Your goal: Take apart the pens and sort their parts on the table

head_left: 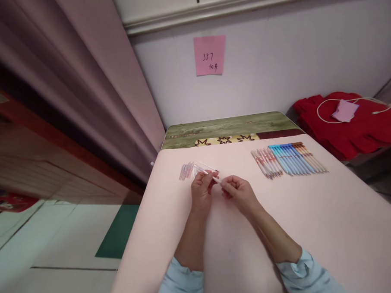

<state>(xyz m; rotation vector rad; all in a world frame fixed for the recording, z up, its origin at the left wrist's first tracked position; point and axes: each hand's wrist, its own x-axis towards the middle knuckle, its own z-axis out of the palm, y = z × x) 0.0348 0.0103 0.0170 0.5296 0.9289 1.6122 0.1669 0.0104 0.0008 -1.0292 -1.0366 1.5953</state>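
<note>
Close together over the middle of the table, my left hand and my right hand pinch a slim, pale pen piece between them. My left fingers close around its left part, while my right thumb and fingertips grip its right end. Just beyond my left hand lies a thin white pen refill with a dark tip. Several clear, pinkish pen barrels are grouped to the left of that hand. Some pale pieces by my left fingertips are partly covered and hard to make out.
Several pens in pinkish white, blue and brown lie in a row at the right of the pink-covered table. Red cloth with a white cable stands beyond the right edge. A wall with a pink note rises behind; a curtain hangs left.
</note>
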